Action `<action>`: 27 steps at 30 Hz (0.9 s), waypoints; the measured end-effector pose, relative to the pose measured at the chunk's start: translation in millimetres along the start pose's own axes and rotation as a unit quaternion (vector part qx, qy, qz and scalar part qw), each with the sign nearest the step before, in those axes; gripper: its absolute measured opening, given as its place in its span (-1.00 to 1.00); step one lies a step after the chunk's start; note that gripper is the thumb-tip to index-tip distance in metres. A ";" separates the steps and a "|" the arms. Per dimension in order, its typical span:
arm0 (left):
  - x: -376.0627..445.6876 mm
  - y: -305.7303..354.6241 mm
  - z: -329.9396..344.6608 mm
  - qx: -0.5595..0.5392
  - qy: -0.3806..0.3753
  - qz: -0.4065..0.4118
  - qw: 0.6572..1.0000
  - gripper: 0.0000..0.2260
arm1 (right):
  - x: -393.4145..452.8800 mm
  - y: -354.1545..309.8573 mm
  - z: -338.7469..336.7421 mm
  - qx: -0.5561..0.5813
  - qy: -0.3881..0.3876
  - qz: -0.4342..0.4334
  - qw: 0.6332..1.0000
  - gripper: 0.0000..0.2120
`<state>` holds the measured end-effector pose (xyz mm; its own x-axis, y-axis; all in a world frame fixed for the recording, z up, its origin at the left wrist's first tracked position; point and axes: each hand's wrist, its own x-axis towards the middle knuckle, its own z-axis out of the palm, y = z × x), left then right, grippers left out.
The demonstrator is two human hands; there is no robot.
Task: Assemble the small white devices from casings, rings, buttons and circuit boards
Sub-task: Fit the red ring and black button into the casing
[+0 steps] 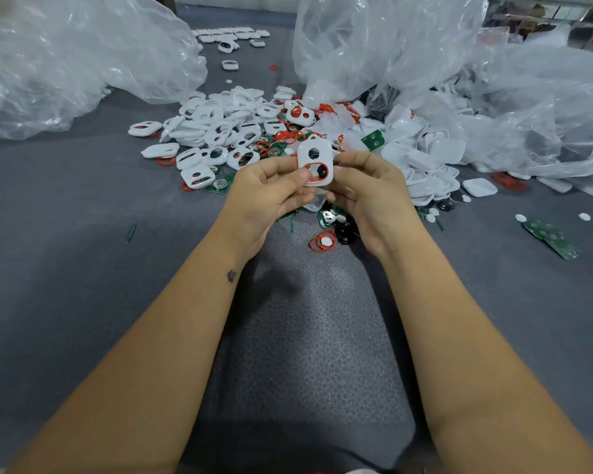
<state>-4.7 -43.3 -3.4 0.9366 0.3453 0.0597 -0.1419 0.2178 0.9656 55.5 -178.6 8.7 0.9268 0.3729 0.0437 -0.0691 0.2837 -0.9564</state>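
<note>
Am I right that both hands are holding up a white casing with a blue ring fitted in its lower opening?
Not quite: the ring is red, not blue. The head view shows both the left hand and right hand holding up the white casing with it fitted in the lower opening.

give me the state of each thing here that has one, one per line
white casing: held up between both hands, red ring seated in its lower opening, upper hole empty
left hand: fingers pinching the casing's left edge
right hand: fingers pinching its right edge
plastic bag: open, parts spilled out
loose casings pile: heaped, unassembled
circuit board: lying flat, unused
</note>
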 end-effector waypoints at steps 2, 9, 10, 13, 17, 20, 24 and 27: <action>0.3 0.1 0.3 0.005 0.005 0.000 1.000 -0.83 | -0.3 -0.1 -0.8 -0.008 -0.005 -0.013 1.000 -0.82; -0.2 -1.9 -2.2 0.003 0.001 0.013 1.000 -0.86 | -0.7 -1.2 -0.8 0.029 -0.047 -0.022 0.998 -0.84; -0.1 -2.0 -2.5 0.005 0.000 0.013 1.000 -0.85 | -0.8 -0.3 -0.1 0.019 -0.049 -0.025 0.998 -0.88; 0.4 -2.1 -2.5 0.016 -0.002 0.014 1.000 -0.89 | -1.2 2.5 0.2 -0.041 -0.031 -0.044 0.998 -0.92; 0.5 -1.0 -1.3 0.018 -0.011 0.005 1.000 -0.91 | -1.2 3.2 0.2 -0.065 -0.018 -0.068 0.995 -0.89; 0.6 -1.4 -0.5 0.032 -0.015 -0.001 0.999 -0.92 | -1.8 4.2 1.6 -0.098 -0.020 -0.083 0.992 -0.85; 2.0 -1.6 -0.5 0.050 0.005 -0.010 0.999 -0.92 | -2.8 4.0 2.1 -0.135 -0.019 -0.082 0.987 -0.89; 2.3 -2.4 0.0 0.071 0.011 -0.012 0.997 -0.91 | -3.7 4.5 3.4 -0.158 -0.020 -0.082 0.984 -0.91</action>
<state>-2.2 -43.1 -5.6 0.9318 0.3615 0.0327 -0.0716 0.0947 0.9929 50.4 -175.7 5.2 0.9005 0.3806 0.2103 0.2041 0.0573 -0.9773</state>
